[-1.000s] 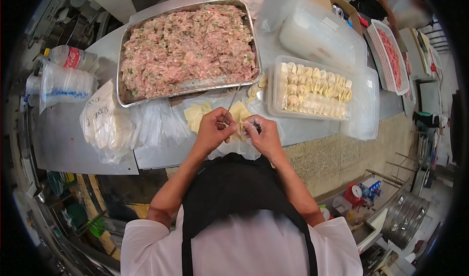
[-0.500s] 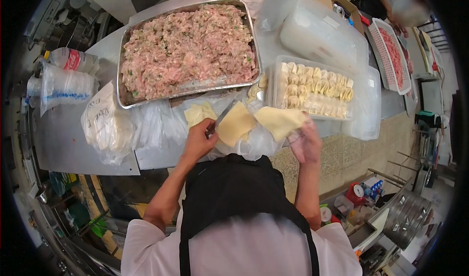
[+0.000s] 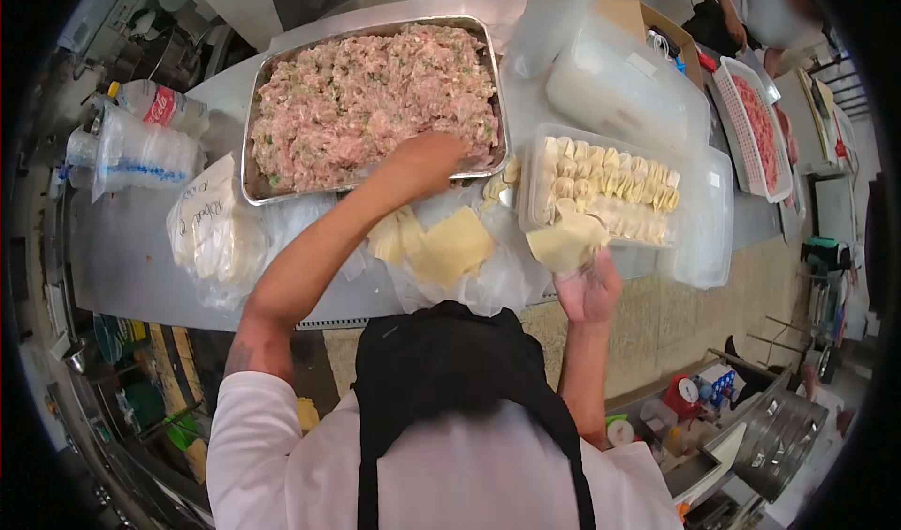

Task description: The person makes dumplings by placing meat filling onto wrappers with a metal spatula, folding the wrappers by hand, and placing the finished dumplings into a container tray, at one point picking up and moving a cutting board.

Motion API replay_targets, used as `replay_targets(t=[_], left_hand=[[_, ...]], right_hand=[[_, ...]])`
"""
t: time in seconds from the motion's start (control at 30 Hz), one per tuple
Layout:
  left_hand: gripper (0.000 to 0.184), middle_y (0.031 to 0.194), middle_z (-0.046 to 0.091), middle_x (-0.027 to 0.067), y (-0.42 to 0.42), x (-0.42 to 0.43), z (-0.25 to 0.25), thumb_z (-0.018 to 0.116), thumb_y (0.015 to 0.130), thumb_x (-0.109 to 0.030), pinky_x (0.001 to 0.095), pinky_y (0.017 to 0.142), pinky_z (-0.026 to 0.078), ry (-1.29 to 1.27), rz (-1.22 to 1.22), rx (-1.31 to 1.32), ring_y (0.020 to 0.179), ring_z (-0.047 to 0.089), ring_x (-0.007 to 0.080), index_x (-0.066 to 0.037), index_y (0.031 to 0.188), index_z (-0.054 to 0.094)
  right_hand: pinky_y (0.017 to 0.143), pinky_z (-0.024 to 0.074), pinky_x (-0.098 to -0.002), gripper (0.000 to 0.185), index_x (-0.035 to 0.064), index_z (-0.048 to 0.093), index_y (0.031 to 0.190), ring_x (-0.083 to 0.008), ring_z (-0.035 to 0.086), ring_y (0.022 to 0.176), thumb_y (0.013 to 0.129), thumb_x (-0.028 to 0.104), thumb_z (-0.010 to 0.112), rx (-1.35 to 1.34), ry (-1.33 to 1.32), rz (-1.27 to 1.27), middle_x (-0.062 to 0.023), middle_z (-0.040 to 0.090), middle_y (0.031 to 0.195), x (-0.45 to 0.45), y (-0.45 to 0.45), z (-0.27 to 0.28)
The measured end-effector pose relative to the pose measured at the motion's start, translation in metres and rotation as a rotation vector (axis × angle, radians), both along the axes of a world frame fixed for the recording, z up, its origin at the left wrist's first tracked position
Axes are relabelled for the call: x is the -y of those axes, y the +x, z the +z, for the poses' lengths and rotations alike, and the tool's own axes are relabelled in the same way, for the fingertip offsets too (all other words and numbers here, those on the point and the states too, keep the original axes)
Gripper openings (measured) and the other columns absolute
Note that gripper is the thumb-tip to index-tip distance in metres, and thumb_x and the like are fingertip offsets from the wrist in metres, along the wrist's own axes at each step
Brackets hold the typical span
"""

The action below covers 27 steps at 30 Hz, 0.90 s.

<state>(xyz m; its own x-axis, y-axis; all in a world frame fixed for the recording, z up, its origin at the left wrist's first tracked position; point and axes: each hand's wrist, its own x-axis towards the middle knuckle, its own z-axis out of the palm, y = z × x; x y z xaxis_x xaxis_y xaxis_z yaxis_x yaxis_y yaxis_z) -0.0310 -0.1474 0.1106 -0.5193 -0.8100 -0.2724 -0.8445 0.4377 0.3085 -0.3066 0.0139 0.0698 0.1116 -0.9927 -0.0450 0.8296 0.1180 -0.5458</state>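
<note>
We list: one thin, pale-yellow dough sheet (image 3: 563, 240), likely limp, best edge-held; right hand (image 3: 591, 292) closed on it. Left hand (image 3: 430, 162), at pink minced meat (image 3: 361, 98): grip hidden.

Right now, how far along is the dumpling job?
Done: rows of folded dumplings in the plastic container. In hand: an unfolded wrapper in the right hand; the left hand is at the meat filling, its grip unclear. Left: loose wrappers and a heaped tray, so likely plenty to go.
</note>
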Motion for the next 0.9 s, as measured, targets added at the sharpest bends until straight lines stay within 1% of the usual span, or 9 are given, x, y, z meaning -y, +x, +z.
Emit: replay_targets(t=[0.1,0.2,0.33,0.47,0.53,0.6,0.73,0.8,0.9], left_hand=[[0.021,0.096,0.067,0.0242,0.025,0.004,0.032,0.062,0.075,-0.004,0.0475,0.084,0.052,-0.002,-0.019,0.148,0.099,0.064,0.0398,-0.002,0.094,0.071],[0.024,0.095,0.068,0.0235,0.040,0.017,0.018,0.061,0.074,-0.003,0.0483,0.080,0.053,-0.057,-0.026,-0.017,0.096,0.066,0.0398,-0.003,0.096,0.072],[0.030,0.092,0.069,0.0230,0.024,0.013,-0.004,0.061,0.073,0.000,0.0473,0.078,0.054,0.032,-0.024,0.132,0.088,0.068,0.0397,-0.004,0.099,0.074],[0.043,0.090,0.070,0.0215,0.049,0.019,0.019,0.060,0.072,0.000,0.0460,0.076,0.055,0.174,-0.050,0.063,0.083,0.068,0.0397,-0.015,0.109,0.075],[0.049,0.090,0.070,0.0215,0.054,0.017,0.006,0.061,0.070,0.000,0.0462,0.076,0.054,0.017,0.115,0.002,0.085,0.068,0.0395,-0.019,0.113,0.074],[0.050,0.091,0.070,0.0218,0.041,0.009,-0.007,0.061,0.069,0.001,0.0457,0.077,0.054,0.034,0.105,0.076,0.086,0.067,0.0396,-0.016,0.114,0.074],[0.047,0.090,0.070,0.0225,0.045,0.009,-0.013,0.061,0.072,0.001,0.0446,0.077,0.054,0.057,-0.045,0.014,0.082,0.067,0.0401,-0.012,0.116,0.072],[0.045,0.093,0.070,0.0228,0.056,0.016,0.002,0.061,0.076,0.000,0.0439,0.077,0.053,0.289,-0.052,-0.397,0.081,0.067,0.0395,-0.013,0.118,0.071],[0.044,0.096,0.070,0.0230,0.052,0.020,0.001,0.062,0.078,-0.001,0.0437,0.078,0.053,0.187,0.003,-0.280,0.086,0.068,0.0386,-0.015,0.119,0.071]], right_hand=[[0.115,0.0325,-0.0521,0.060,0.0047,0.030,0.152,-0.0303,0.042,0.139,0.100,0.023,0.053,-0.061,-0.082,-0.007,-0.0146,0.041,0.152,-0.002,-0.004,0.010],[0.115,0.0344,-0.0486,0.063,0.0038,0.026,0.154,-0.0292,0.042,0.139,0.099,0.020,0.054,-0.071,0.021,0.003,-0.0147,0.038,0.154,0.002,0.007,0.009],[0.114,0.0357,-0.0458,0.064,-0.0005,0.023,0.154,-0.0293,0.044,0.137,0.101,0.021,0.052,-0.048,0.089,0.034,-0.0158,0.039,0.153,0.006,0.022,0.018],[0.115,0.0352,-0.0451,0.061,-0.0024,0.025,0.153,-0.0301,0.044,0.137,0.103,0.023,0.049,-0.056,0.024,0.040,-0.0174,0.039,0.153,0.005,0.012,0.012],[0.116,0.0339,-0.0473,0.059,-0.0011,0.027,0.152,-0.0326,0.043,0.138,0.104,0.026,0.047,0.106,0.281,-0.021,-0.0191,0.038,0.153,0.005,0.011,0.003],[0.117,0.0331,-0.0486,0.058,-0.0007,0.028,0.152,-0.0339,0.041,0.139,0.105,0.027,0.046,0.194,0.276,0.012,-0.0196,0.038,0.153,0.007,0.017,0.001],[0.118,0.0312,-0.0512,0.058,-0.0002,0.029,0.152,-0.0366,0.038,0.141,0.105,0.029,0.046,0.262,0.232,0.010,-0.0209,0.041,0.151,0.010,0.028,0.011],[0.118,0.0310,-0.0506,0.058,-0.0003,0.029,0.152,-0.0365,0.038,0.141,0.105,0.030,0.046,0.221,0.219,0.014,-0.0215,0.041,0.150,0.013,0.027,0.009],[0.118,0.0311,-0.0492,0.059,-0.0004,0.028,0.152,-0.0361,0.038,0.141,0.105,0.030,0.046,0.079,0.198,0.012,-0.0227,0.041,0.150,0.017,0.027,0.008]])
